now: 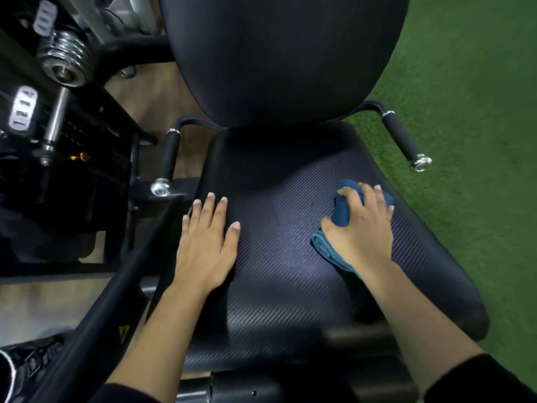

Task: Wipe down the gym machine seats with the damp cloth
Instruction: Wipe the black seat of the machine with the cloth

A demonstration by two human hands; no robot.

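One cloth (343, 212), gripped by the right hand (361, 228); left hand (207, 242) flat on one seat (279, 271).

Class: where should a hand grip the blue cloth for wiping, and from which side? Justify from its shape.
Grip the bunched hump of the blue cloth, coming from above. It lies folded flat on the seat, so only the raised bunch gives fingers something to curl round, while the palm presses the flat layers down. The right hand holds it so.
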